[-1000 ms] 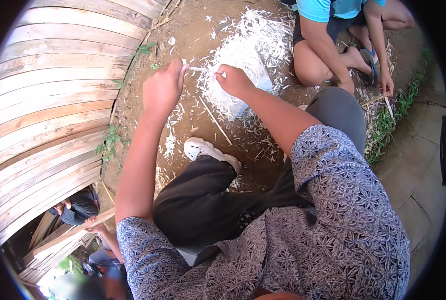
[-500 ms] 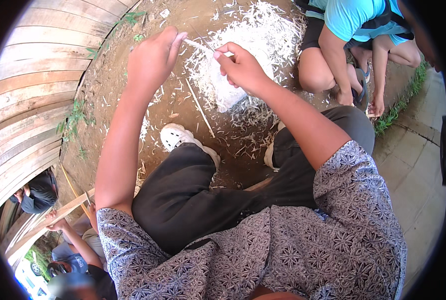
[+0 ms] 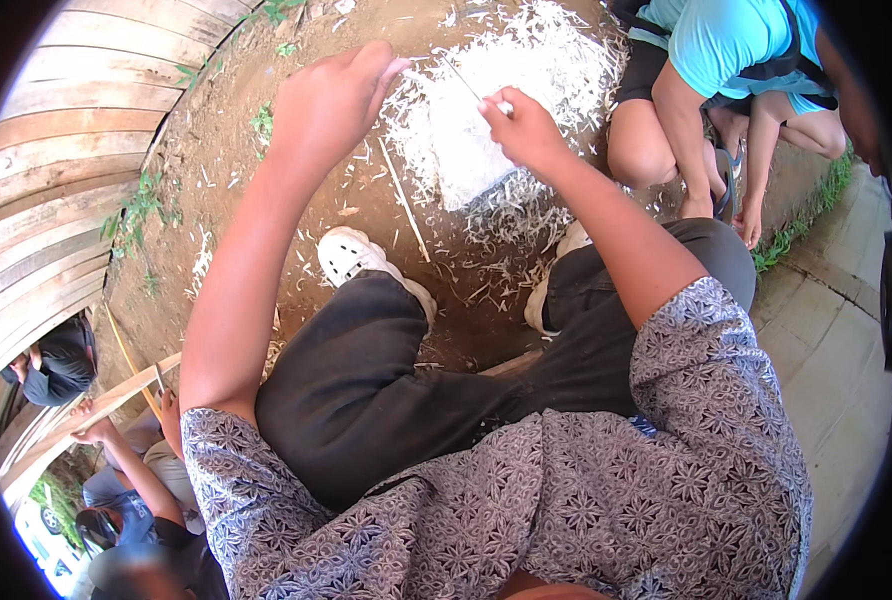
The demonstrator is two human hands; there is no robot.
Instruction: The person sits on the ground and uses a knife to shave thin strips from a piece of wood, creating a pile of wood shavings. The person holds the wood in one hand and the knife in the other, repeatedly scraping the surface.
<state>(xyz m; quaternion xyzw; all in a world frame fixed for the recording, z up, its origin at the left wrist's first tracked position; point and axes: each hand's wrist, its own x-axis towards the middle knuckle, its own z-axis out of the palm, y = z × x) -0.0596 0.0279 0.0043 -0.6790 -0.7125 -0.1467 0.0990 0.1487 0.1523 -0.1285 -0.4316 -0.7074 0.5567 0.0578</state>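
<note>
Raised over the ground, my left hand is closed, thumb against fingers, with a pale strip just showing at its tips and blending into the white behind. Across from it, my right hand grips a thin knife, its narrow dark blade pointing up and left. A small white bit shows at the right-hand fingers; I cannot tell what it is. Beyond and below both hands lies a heap of white shavings, with a white sheet or sack at its near side.
A long pale stick lies on the brown soil near my white clog. At right crouches a person in a blue shirt. A plank wall curves along the left. Other people sit at lower left beside a wooden beam.
My right hand has moved right and slightly down with the knife, away from my left hand. My left hand has shifted slightly right and up.
</note>
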